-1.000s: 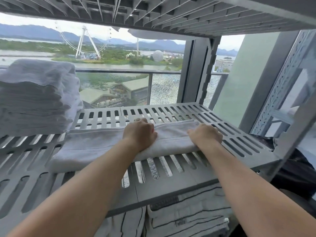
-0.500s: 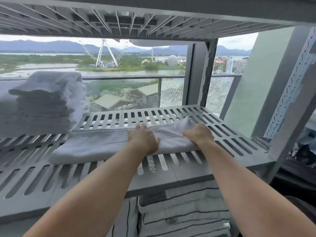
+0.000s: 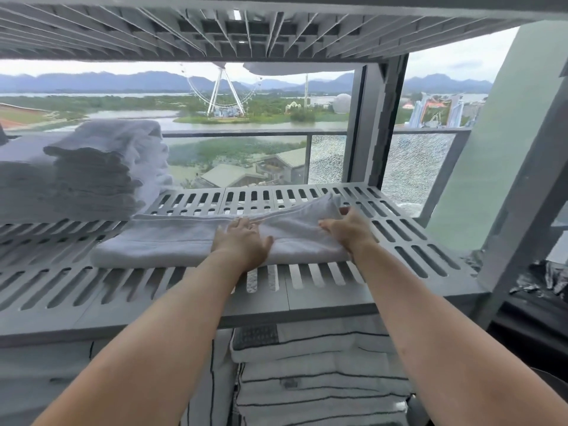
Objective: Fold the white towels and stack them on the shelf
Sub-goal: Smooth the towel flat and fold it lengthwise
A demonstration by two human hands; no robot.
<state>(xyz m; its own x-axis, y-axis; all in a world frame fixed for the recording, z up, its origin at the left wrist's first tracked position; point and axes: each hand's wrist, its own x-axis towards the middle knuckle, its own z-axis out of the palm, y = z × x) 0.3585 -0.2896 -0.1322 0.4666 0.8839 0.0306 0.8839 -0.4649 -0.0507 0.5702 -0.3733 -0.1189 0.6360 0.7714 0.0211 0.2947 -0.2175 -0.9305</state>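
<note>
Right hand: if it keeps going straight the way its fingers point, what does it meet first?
The right hand points up-left across the folded towel, so it would first meet the raised fold under its fingertips, then bare slatted shelf behind. Depth is hard to judge.

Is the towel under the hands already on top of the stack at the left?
No, the towel lies flat on the slatted shelf, beside the stack.

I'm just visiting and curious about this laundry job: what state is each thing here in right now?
Long towel: folded lengthwise, flat on the shelf, right end lifted.
Left hand: pressing flat on the towel's middle.
Right hand: pinching the lifted end.
Towel stack: folded, piled at the shelf's left.
Slatted shelf: partly bare on the right.
Striped towels: folded, stacked on the level below.
</note>
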